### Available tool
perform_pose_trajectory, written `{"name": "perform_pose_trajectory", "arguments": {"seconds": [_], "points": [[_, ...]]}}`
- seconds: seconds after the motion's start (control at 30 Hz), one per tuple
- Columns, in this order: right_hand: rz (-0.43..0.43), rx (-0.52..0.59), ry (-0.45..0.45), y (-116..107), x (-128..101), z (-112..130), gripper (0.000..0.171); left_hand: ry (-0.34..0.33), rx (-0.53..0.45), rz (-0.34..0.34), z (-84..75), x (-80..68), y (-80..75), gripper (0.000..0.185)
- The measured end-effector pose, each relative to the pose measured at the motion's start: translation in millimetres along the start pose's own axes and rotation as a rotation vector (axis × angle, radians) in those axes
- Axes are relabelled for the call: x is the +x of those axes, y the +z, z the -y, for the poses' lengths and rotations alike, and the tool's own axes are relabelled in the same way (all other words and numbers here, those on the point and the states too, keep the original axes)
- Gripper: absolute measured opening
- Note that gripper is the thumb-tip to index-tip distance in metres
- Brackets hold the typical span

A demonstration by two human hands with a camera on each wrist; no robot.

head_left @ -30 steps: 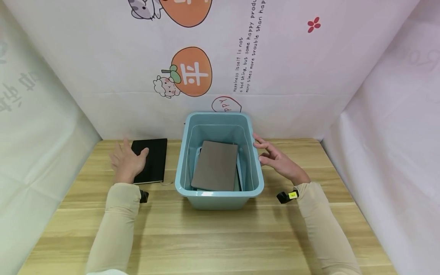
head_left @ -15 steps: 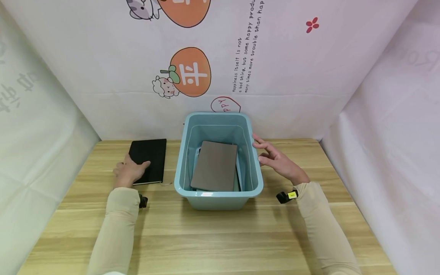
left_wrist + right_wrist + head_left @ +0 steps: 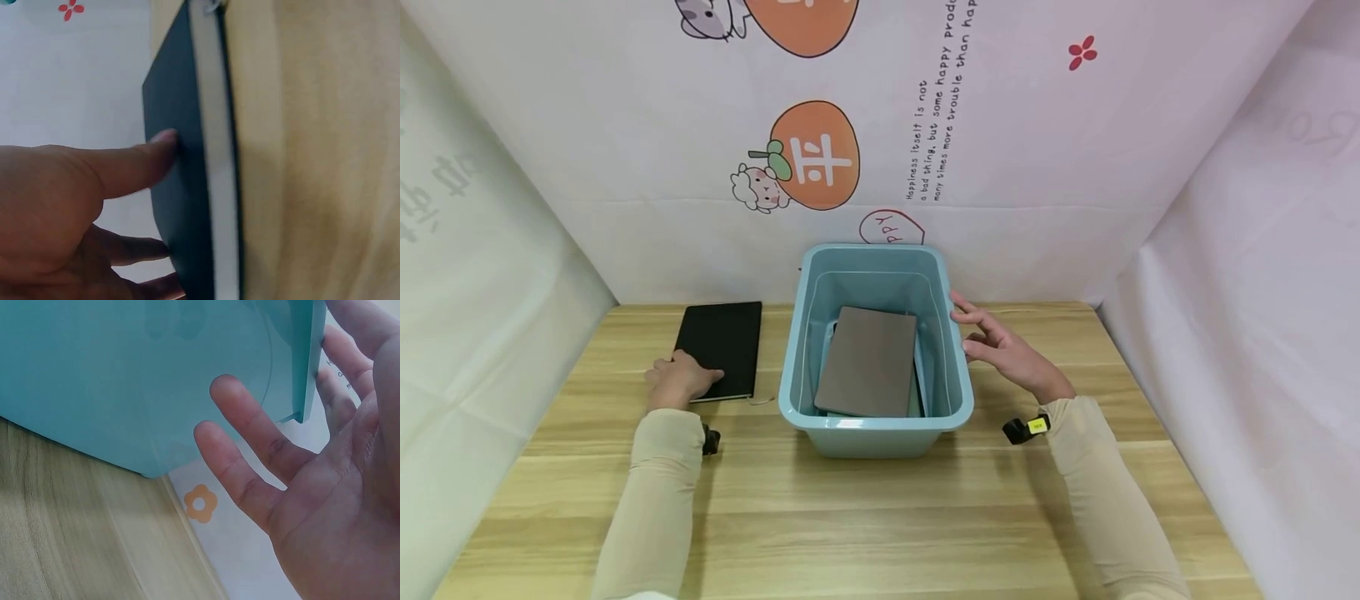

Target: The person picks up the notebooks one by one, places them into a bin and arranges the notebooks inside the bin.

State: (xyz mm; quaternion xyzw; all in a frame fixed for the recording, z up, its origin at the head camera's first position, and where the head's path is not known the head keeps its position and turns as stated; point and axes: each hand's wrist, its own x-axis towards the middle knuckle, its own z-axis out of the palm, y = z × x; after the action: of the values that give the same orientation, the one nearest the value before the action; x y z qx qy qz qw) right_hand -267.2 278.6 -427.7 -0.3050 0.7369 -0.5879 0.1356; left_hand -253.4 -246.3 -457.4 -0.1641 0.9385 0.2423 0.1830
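A black notebook [image 3: 722, 337] lies flat at the back left of the table. My left hand [image 3: 679, 379] is at its near left corner, thumb on the cover and fingers bent down at the left edge. In the left wrist view the thumb presses the dark cover [image 3: 181, 187] near the white page edges. A light blue plastic bin [image 3: 880, 442] stands in the middle, with a grey-brown notebook [image 3: 868, 362] on top inside. My right hand [image 3: 1011, 354] is at the bin's right rim, fingers loosely spread, some fingertips against the rim in the right wrist view.
Beneath the grey-brown notebook, edges of other flat items [image 3: 922, 375] show inside the bin. A ribbon [image 3: 762, 401] sticks out by the black notebook. White printed cloth [image 3: 1015, 150] rises behind the wooden table [image 3: 865, 525] and along both sides.
My left hand has come down from above the black notebook, its spread fingers closing in at the left edge, then slid slightly toward me. The right hand has stayed at the bin rim.
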Motion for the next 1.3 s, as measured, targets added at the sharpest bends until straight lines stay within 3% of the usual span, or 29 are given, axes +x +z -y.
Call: {"name": "perform_pose_trajectory", "arguments": {"seconds": [0.17, 0.47, 0.7, 0.97, 1.3], "points": [[-0.001, -0.002, -0.003, -1.3, 0.0, -1.6, 0.046, -0.024, 0.027, 0.029, 2.0, -3.4, -6.5, 0.094], [-0.007, -0.005, 0.015, -0.5, -0.2, 1.5, 0.047, -0.143, -0.073, 0.003, 1.4, -10.2, -10.0, 0.106], [-0.005, 0.000, 0.017, -0.2, -0.4, 1.4, 0.047, -0.172, -0.047, 0.015, 8.6, -6.5, -13.3, 0.116], [-0.008, 0.000, 0.017, -0.8, -0.9, -0.1, 0.047, -0.165, -0.007, 0.009, 13.7, -1.4, -10.1, 0.116], [-0.008, 0.012, 0.013, 1.0, -0.3, 0.4, 0.047, -0.143, -0.190, 0.008, 15.8, -3.5, -7.5, 0.125]]}}
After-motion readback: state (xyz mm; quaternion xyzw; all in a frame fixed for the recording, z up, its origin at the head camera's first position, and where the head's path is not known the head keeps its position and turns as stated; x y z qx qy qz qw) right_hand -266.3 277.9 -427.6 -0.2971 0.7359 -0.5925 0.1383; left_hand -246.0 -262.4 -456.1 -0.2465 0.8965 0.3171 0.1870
